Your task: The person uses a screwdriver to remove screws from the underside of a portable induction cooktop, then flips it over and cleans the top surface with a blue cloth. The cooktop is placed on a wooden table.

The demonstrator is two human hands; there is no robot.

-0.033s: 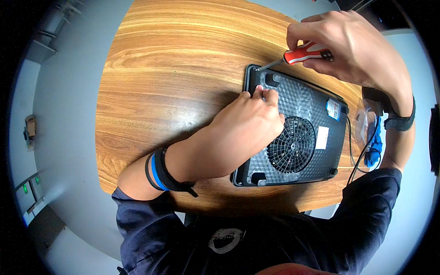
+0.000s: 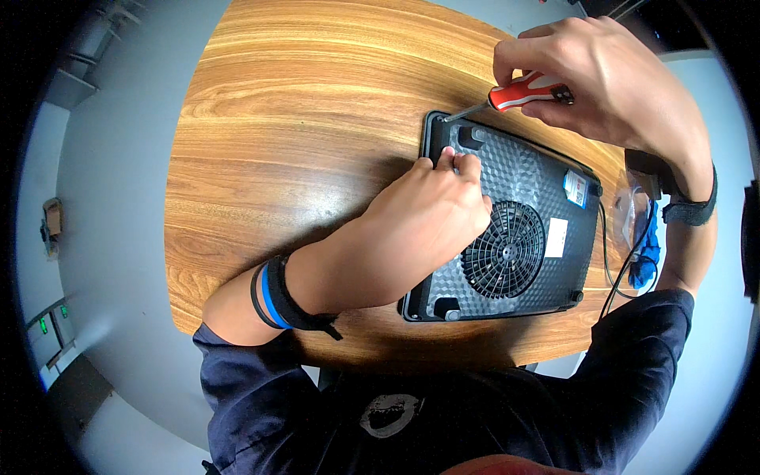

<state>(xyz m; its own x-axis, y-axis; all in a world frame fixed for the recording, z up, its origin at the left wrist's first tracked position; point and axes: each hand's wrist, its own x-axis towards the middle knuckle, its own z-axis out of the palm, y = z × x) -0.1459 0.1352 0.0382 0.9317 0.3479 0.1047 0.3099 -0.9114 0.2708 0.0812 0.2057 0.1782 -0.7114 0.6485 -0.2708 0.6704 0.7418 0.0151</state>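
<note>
A black laptop cooling pad (image 2: 522,178) lies underside up on the wooden table, its round fan grille (image 2: 507,249) facing me. My left hand (image 2: 435,202) is closed at the pad's left side, with bent fingers pressed on the strip along that edge. Part of the pad and grille is hidden under this hand. Above the far right, my right hand (image 2: 586,75) grips a screwdriver (image 2: 526,91) by its red and white handle. The slanting shaft meets the pad's far left corner. Whether a screw sits under the tip is too small to tell.
Black cables (image 2: 609,269) run off the pad's right side. Beside them lie a clear plastic bag (image 2: 629,210) and a blue item (image 2: 647,253), partly behind my right forearm. The wooden tabletop (image 2: 293,134) extends to the left, with its curved edge near the pale floor.
</note>
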